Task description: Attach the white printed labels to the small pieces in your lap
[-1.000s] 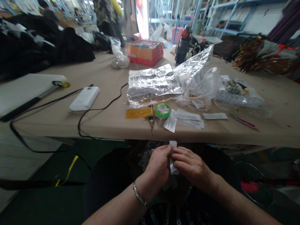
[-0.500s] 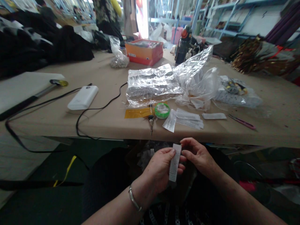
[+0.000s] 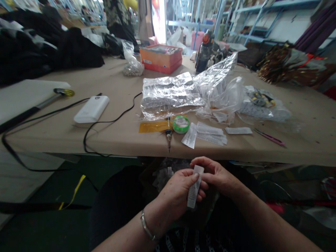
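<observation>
A white printed label [image 3: 193, 193] hangs slanted below the table edge, over my lap. My left hand [image 3: 176, 190] is closed on it, the thumb pressed on its face and the fingers behind. From the other side, my right hand [image 3: 220, 176] is closed at the label's upper end, its thumb against the right edge and its index finger curled behind the top. Several similar printed labels [image 3: 210, 133] lie fanned out on the table. A soldering iron [image 3: 168, 136] points towards me, left of a round green tin [image 3: 181, 124]. Pale scraps [image 3: 164, 176] sit in the dark below the table.
Silver plastic packaging [image 3: 170, 96] covers the table's middle. Tweezers [image 3: 270, 137] lie at right, a white power bank [image 3: 91, 109] with a black cable at left. Further back stand an orange box [image 3: 161, 59] and a dark bottle [image 3: 204, 52]. Black cloth [image 3: 76, 49] is heaped back left.
My right hand has moved left and closed in on the label's upper end. The label has dropped slightly and tilts more, with my left hand still holding it.
</observation>
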Demonstrator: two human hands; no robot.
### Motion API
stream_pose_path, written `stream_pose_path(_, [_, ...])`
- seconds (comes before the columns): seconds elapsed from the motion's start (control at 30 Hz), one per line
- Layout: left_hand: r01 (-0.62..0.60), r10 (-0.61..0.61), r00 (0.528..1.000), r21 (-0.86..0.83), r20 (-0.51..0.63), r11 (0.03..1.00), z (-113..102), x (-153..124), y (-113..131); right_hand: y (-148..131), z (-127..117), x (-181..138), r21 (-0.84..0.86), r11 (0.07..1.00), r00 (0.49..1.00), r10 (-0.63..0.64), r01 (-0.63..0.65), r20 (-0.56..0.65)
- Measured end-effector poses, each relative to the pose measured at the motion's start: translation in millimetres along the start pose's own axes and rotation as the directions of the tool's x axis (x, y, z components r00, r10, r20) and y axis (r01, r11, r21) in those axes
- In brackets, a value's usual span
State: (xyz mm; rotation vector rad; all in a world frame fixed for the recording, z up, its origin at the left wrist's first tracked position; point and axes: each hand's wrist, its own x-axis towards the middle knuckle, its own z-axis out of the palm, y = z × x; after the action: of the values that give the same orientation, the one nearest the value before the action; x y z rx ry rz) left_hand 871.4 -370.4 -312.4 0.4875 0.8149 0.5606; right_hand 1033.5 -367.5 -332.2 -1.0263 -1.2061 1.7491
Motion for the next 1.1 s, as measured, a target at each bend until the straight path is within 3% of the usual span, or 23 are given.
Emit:
stream_pose_path(0.07, [0.002, -0.002, 0.999, 0.007, 0.048, 1.000, -0.1, -1.7, -0.9, 3.1, -4.4, 0.0, 0.078, 0.995, 0.987, 0.044, -0.057, 0.156])
stream_pose_path(0.13, [0.016, -0.018, 0.997, 0.020, 0.080, 1.000, -0.4, -3.6, -2.2, 5.5, -6.2, 1.2, 0.144, 0.986, 0.970, 0.046, -0.082, 0.238])
stream_pose_path(0.27, [0.039, -0.042, 0.996, 0.049, 0.074, 0.998, -1.5, -5.6, -5.3, 8.6, -4.1, 5.6, 0.273, 0.959, 0.954, -0.006, -0.080, 0.300])
stream_pose_path(0.4, [0.035, -0.039, 0.996, 0.054, 0.074, 0.998, -3.0, -3.6, -7.9, 11.4, -2.4, 7.5, 0.274, 0.958, 0.953, -0.002, -0.084, 0.302])
stream_pose_path(0.5, [0.027, -0.029, 0.999, 0.045, 0.046, 0.999, -3.1, -2.8, -6.7, 10.2, -0.7, 5.3, 0.143, 0.989, 0.980, 0.012, -0.041, 0.197])
stream_pose_path(0.6, [-0.003, 0.003, 1.000, 0.034, 0.005, 0.999, -2.8, -4.2, -2.5, 3.8, 3.8, 0.3, -0.129, 0.986, 0.995, -0.104, 0.103, -0.002])
stream_pose_path(0.67, [-0.022, 0.023, 0.999, 0.031, -0.023, 0.999, -3.4, -5.4, 0.1, -1.5, 7.9, -3.0, -0.400, 0.893, 0.964, -0.255, 0.208, -0.068])
stream_pose_path(0.73, [-0.034, 0.035, 0.999, 0.023, -0.041, 0.999, -4.8, -6.1, 1.3, -5.0, 11.7, -5.0, -0.621, 0.737, 0.928, -0.371, 0.268, -0.041])
stream_pose_path(0.8, [-0.048, 0.048, 0.998, 0.014, -0.040, 0.999, -6.7, -6.2, 1.2, -5.5, 14.6, -5.2, -0.720, 0.627, 0.911, -0.413, 0.296, 0.015])
stream_pose_path(0.87, [-0.060, 0.060, 0.997, 0.006, -0.039, 0.998, -8.9, -6.3, 0.6, -3.8, 16.9, -4.1, -0.743, 0.600, 0.909, -0.416, 0.296, 0.026])
stream_pose_path(0.97, [-0.068, 0.067, 0.996, -0.014, -0.051, 0.998, -12.6, -7.1, 0.5, -0.5, 20.7, -0.6, -0.684, 0.687, 0.914, -0.399, 0.245, -0.073])
stream_pose_path(1.1, [-0.100, 0.099, 0.991, -0.014, -0.086, 0.995, -18.5, -10.0, 2.5, 0.4, 28.5, 8.3, -0.426, 0.898, 0.948, -0.225, 0.112, -0.224])
